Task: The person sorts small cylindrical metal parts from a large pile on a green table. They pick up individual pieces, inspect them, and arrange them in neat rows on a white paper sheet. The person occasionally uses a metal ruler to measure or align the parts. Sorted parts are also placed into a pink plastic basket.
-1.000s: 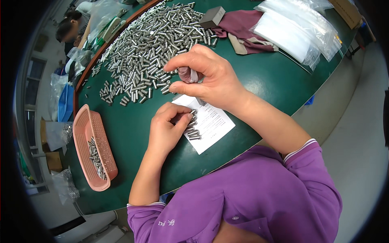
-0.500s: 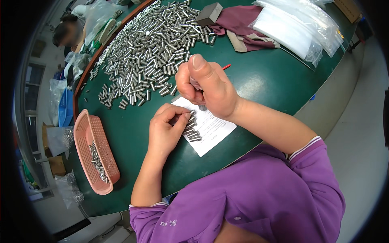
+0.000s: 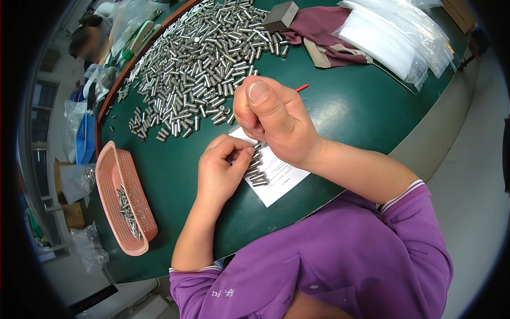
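My right hand (image 3: 279,119) is closed in a fist, thumb on top, above a white printed sheet (image 3: 273,195). A thin red-ended stick (image 3: 302,87) pokes out behind this fist; the rest of it is hidden, so its kind does not show. A row of short silvery metal pins (image 3: 258,178) lies side by side on the sheet. At the upper end of this row, my left hand (image 3: 220,165) pinches with thumb and forefinger at a metal pin, mostly covered by the fingers.
A large heap of metal pins (image 3: 196,69) spreads over the green table (image 3: 340,117). Left stands a pink basket (image 3: 144,199) holding some pins. Farther off are a grey block (image 3: 280,16), a maroon cloth (image 3: 319,26) and clear plastic bags (image 3: 380,42). Another person (image 3: 87,40) is at far left.
My right fist has shifted slightly right and down, hiding more of the sheet. The left hand has moved slightly right, still pinching at the row's upper end.
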Available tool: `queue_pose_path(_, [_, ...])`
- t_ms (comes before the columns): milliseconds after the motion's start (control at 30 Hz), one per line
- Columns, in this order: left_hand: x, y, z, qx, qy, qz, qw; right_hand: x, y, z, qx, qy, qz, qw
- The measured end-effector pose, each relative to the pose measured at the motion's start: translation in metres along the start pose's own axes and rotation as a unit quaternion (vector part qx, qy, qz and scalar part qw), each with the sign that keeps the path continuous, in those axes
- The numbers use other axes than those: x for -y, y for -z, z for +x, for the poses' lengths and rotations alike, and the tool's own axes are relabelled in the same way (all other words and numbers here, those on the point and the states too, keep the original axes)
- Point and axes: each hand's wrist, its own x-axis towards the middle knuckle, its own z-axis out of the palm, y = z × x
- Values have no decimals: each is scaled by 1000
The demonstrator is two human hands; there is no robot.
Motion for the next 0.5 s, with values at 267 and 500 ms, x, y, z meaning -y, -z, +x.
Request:
queue_pose_path(267, [5, -1, 1, -1, 1, -21, 1000, -12, -4, 10, 33, -21, -19, 999])
queue_pose_path(500, [7, 0, 0, -1, 5, -9, 1000, -14, -8, 15, -2, -22, -16, 1000])
